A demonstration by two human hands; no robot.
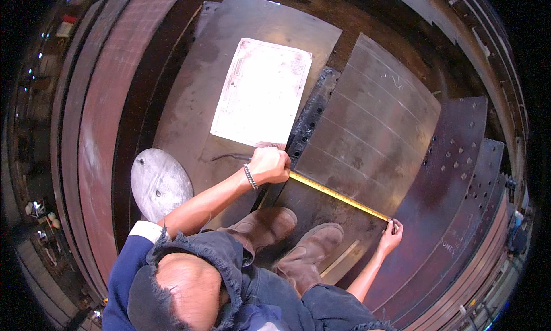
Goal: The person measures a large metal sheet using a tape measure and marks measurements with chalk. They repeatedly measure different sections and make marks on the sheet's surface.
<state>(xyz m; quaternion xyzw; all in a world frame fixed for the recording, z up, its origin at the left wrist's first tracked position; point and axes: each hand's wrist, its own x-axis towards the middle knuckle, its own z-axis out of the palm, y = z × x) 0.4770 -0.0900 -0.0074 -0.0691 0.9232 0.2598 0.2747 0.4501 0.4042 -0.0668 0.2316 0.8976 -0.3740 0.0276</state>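
A yellow tape measure is stretched along the near edge of a dark steel plate, which has several pale lines drawn across it. My left hand is closed in a fist at the tape's left end, by the plate's near left corner. At the other end, my right hand pinches the tape near the plate's near right corner. Which hand has the tape's case I cannot tell. Just beyond my left hand lies a large white printed sheet on another steel plate. A thin dark thing lies beside that hand.
A grey oval metal disc with holes lies left of my left forearm. Between the two plates runs a dark strip with holes. Drilled reddish plates are at right, long reddish beams at left. My brown boots stand close by.
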